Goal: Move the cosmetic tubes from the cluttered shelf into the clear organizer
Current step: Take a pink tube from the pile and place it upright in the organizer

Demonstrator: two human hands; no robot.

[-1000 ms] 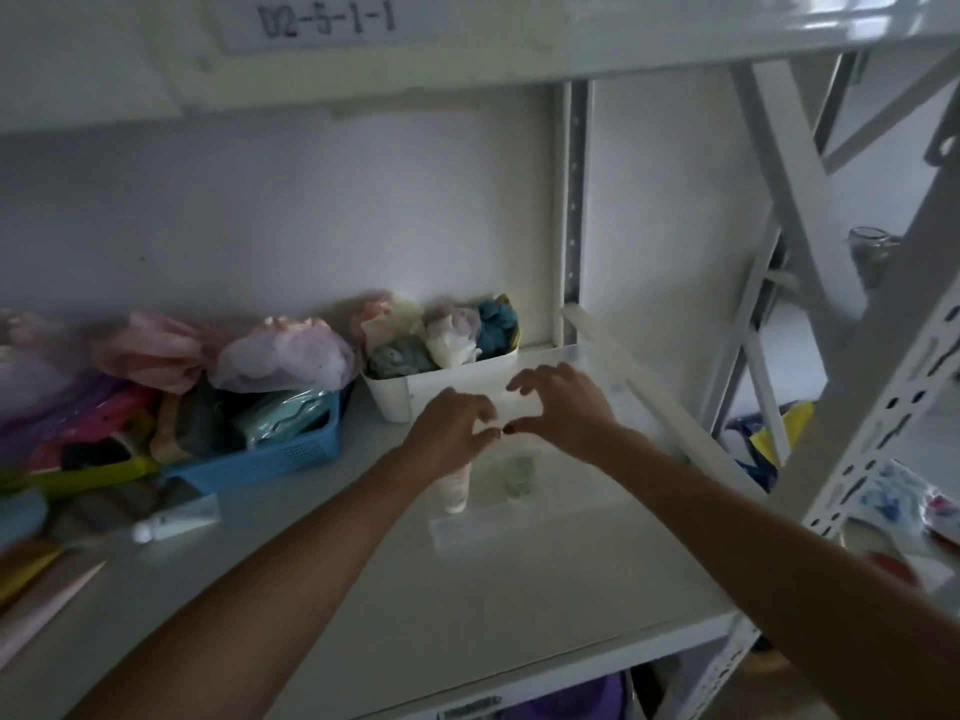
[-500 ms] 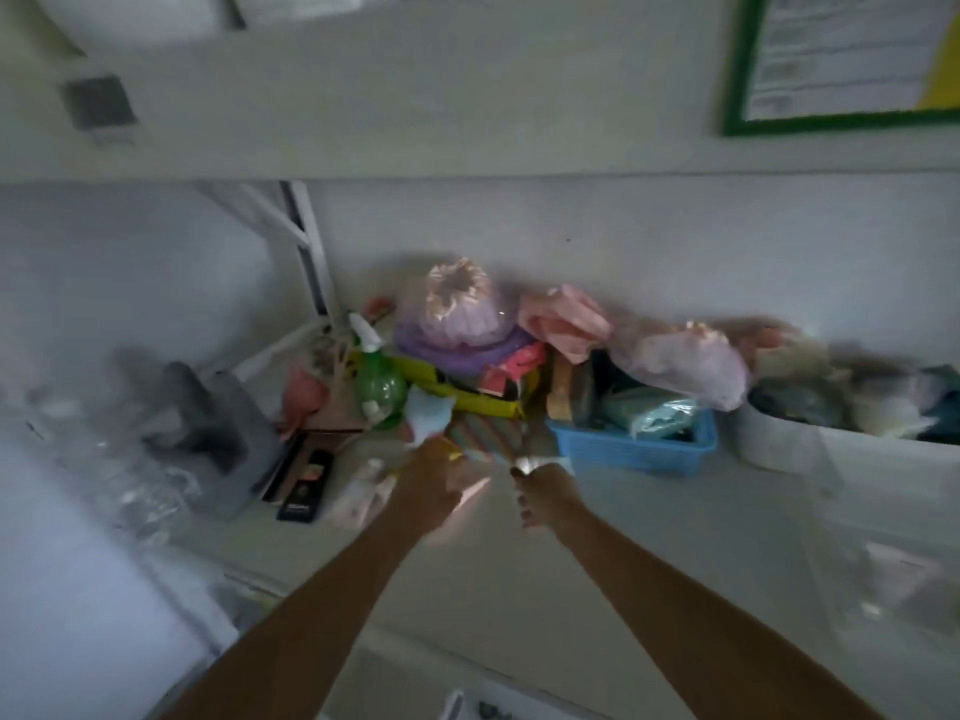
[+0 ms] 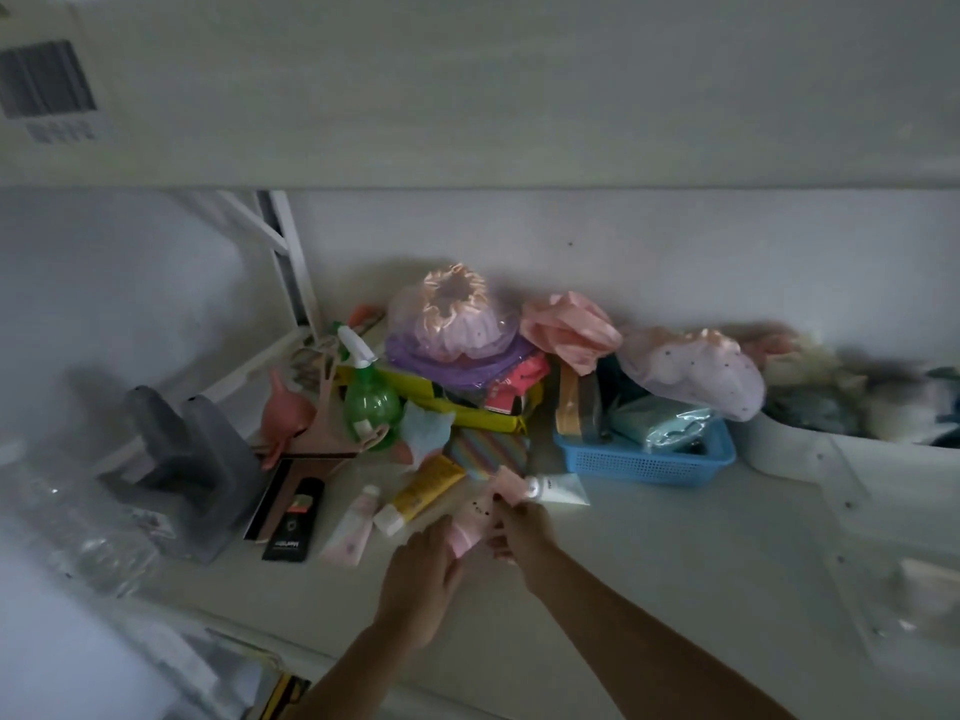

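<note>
Glossy plastic yellow tube (image 3: pixel 427 490) — perforated blue plastic basket (image 3: pixel 644 459) — satiny bonnet (image 3: pixel 453 313)

Both hands, left hand (image 3: pixel 423 558) and right hand (image 3: pixel 524 527), grasp a pink tube (image 3: pixel 470 522)

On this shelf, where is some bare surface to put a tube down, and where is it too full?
Bare shelf lies in front of the blue basket, right of the right hand, and along the front edge near the forearms. It is crowded at the back left: green spray bottle, yellow tube, pink tube, black packet.
</note>
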